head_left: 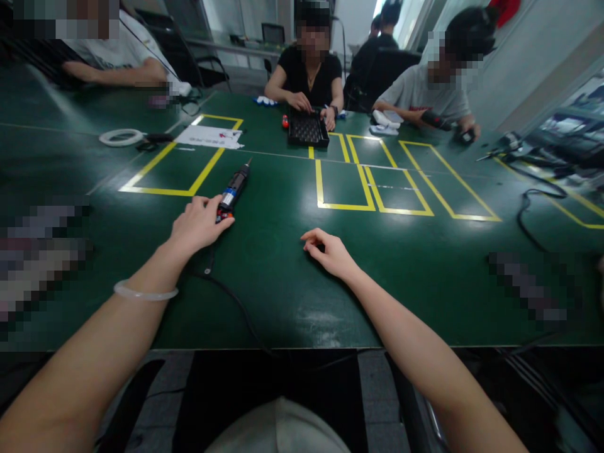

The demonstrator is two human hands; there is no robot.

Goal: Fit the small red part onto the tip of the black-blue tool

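Note:
My left hand is closed around the rear end of an electric screwdriver, which lies on the green table with its thin bit pointing away from me and slightly right. The screwdriver has a dark body, a blue and white label and orange-red parts near my fingers. A black cable trails from it to the table's front edge. To the right, my right hand rests on the tabletop with fingers loosely curled, thumb and index slightly apart. It shows nothing in its grasp.
Yellow tape rectangles mark the green table. A white paper sheet and a white ring-shaped roll lie at the back left. Across the table, a person handles a black tray. Another black cable runs at right.

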